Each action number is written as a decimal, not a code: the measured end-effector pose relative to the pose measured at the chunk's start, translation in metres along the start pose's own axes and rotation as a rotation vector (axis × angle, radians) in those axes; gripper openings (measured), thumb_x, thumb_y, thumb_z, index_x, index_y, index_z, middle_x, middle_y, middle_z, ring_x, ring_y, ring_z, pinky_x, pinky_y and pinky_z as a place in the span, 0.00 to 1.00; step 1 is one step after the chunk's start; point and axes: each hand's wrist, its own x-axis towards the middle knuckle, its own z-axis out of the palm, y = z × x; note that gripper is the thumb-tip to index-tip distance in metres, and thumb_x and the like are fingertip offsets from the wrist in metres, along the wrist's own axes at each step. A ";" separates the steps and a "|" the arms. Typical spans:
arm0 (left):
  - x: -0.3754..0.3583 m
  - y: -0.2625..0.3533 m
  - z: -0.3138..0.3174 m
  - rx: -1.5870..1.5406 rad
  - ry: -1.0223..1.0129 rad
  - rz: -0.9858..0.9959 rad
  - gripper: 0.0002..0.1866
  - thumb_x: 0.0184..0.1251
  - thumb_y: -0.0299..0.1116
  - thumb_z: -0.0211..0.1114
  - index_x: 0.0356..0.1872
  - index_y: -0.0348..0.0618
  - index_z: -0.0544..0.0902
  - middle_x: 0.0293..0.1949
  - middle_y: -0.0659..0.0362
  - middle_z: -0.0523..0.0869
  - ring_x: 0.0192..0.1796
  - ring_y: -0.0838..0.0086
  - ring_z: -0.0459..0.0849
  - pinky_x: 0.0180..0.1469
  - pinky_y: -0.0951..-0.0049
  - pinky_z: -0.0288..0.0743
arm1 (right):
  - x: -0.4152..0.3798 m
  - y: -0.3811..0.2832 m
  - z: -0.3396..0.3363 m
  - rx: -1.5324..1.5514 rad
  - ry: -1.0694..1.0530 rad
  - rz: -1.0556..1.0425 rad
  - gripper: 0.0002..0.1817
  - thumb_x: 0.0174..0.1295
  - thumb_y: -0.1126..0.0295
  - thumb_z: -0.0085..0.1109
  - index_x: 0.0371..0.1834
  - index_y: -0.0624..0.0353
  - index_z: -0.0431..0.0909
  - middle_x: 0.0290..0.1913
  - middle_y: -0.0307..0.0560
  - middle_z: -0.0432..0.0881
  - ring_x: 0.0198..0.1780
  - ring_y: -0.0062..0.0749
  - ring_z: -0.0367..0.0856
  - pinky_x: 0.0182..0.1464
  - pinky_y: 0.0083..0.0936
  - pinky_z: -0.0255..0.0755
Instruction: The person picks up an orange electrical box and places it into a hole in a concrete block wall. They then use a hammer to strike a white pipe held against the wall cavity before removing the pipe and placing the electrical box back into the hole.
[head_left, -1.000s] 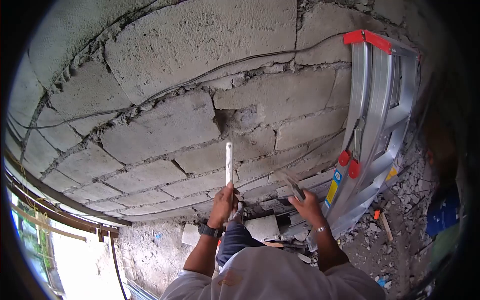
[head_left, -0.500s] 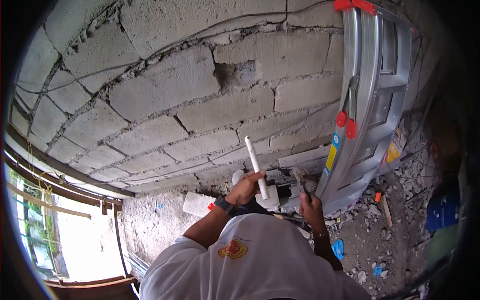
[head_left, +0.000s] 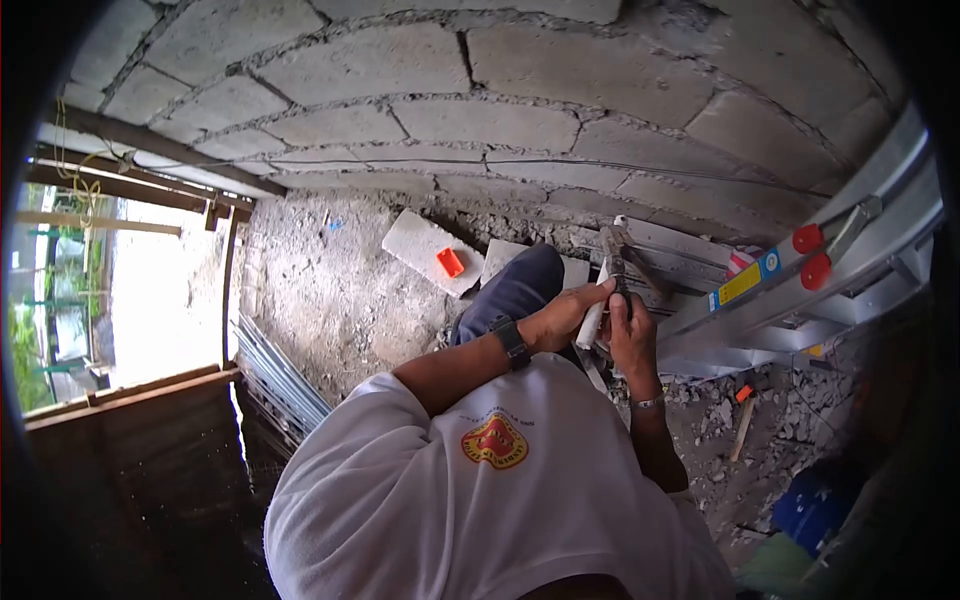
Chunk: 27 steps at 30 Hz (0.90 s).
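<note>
My left hand (head_left: 562,315) grips a short white pipe (head_left: 592,318) in front of my chest; a black watch sits on that wrist. My right hand (head_left: 632,335) holds a metal plier-like tool (head_left: 613,258), its jaws pointing up beside the pipe's upper end. Both hands are close together, almost touching. Whether the jaws touch the pipe is unclear. My knee in dark trousers (head_left: 520,280) is just below the hands.
A grey block wall (head_left: 520,90) with a thin cable runs ahead. An aluminium ladder (head_left: 830,270) leans at the right. A loose block (head_left: 425,248) with a small orange object (head_left: 450,262) lies on the rubble floor. Metal strips (head_left: 280,375) and an opening (head_left: 120,290) are at left.
My view has tipped down from the wall to the floor. My left hand lowered the pipe from upright against the wall to my chest, and my right hand brought the tool beside it.
</note>
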 end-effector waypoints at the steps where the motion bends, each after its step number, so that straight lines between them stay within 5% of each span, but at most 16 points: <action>1: -0.002 0.001 -0.007 -0.018 -0.021 -0.022 0.20 0.72 0.54 0.51 0.36 0.47 0.78 0.27 0.65 0.78 0.28 0.79 0.75 0.31 0.77 0.70 | 0.004 0.003 0.008 -0.008 -0.023 -0.009 0.23 0.70 0.51 0.45 0.39 0.64 0.73 0.29 0.56 0.81 0.31 0.47 0.83 0.32 0.36 0.73; 7: 0.000 0.012 -0.064 -0.247 0.039 -0.055 0.22 0.67 0.59 0.56 0.37 0.50 0.79 0.30 0.65 0.81 0.28 0.79 0.78 0.27 0.80 0.68 | 0.038 -0.010 0.059 -0.242 -0.106 -0.174 0.21 0.69 0.53 0.45 0.43 0.64 0.72 0.34 0.65 0.79 0.37 0.64 0.78 0.36 0.47 0.71; 10: -0.002 0.017 -0.111 -0.464 0.094 -0.120 0.17 0.67 0.49 0.61 0.38 0.45 0.79 0.34 0.60 0.84 0.34 0.74 0.83 0.41 0.72 0.79 | 0.053 -0.020 0.094 -0.343 -0.213 -0.176 0.22 0.68 0.53 0.46 0.48 0.63 0.71 0.35 0.66 0.79 0.38 0.65 0.78 0.38 0.49 0.71; 14: -0.004 -0.012 -0.218 -0.646 -0.010 -0.093 0.12 0.67 0.41 0.61 0.40 0.44 0.79 0.36 0.58 0.85 0.37 0.71 0.84 0.46 0.67 0.81 | 0.074 -0.022 0.155 -0.459 -0.467 -0.118 0.23 0.67 0.53 0.48 0.53 0.62 0.69 0.40 0.65 0.80 0.42 0.64 0.78 0.42 0.50 0.72; 16: -0.037 0.010 -0.245 -0.531 0.247 -0.126 0.11 0.68 0.41 0.59 0.39 0.43 0.79 0.36 0.60 0.84 0.35 0.74 0.83 0.41 0.71 0.83 | 0.086 -0.026 0.195 -0.473 -0.457 -0.331 0.23 0.66 0.52 0.50 0.52 0.62 0.72 0.39 0.62 0.81 0.43 0.60 0.79 0.44 0.47 0.73; 19: -0.056 0.003 -0.327 -0.546 0.443 -0.171 0.10 0.66 0.37 0.60 0.39 0.42 0.81 0.34 0.61 0.84 0.36 0.73 0.84 0.40 0.73 0.83 | 0.095 -0.043 0.257 -0.449 -0.618 -0.093 0.22 0.66 0.53 0.51 0.53 0.60 0.75 0.32 0.58 0.83 0.40 0.56 0.81 0.42 0.43 0.74; 23: -0.059 -0.023 -0.467 0.070 0.802 0.002 0.19 0.54 0.39 0.68 0.41 0.34 0.78 0.30 0.56 0.83 0.33 0.72 0.83 0.34 0.72 0.77 | 0.089 0.003 0.321 -0.274 -0.601 0.136 0.17 0.65 0.60 0.54 0.49 0.61 0.78 0.37 0.60 0.83 0.42 0.54 0.82 0.44 0.39 0.75; 25: -0.050 -0.023 -0.527 0.746 1.065 -0.111 0.26 0.50 0.43 0.68 0.44 0.32 0.74 0.38 0.43 0.84 0.41 0.53 0.84 0.45 0.59 0.76 | 0.086 0.028 0.339 -0.305 -0.606 0.151 0.15 0.64 0.63 0.55 0.46 0.64 0.79 0.39 0.61 0.83 0.42 0.53 0.83 0.44 0.37 0.75; 27: -0.050 0.007 -0.564 0.758 0.993 -0.208 0.27 0.50 0.43 0.66 0.47 0.35 0.71 0.37 0.38 0.82 0.41 0.45 0.82 0.46 0.52 0.75 | 0.085 0.054 0.348 -0.356 -0.651 0.171 0.14 0.64 0.64 0.55 0.44 0.64 0.80 0.37 0.61 0.83 0.41 0.54 0.83 0.42 0.38 0.75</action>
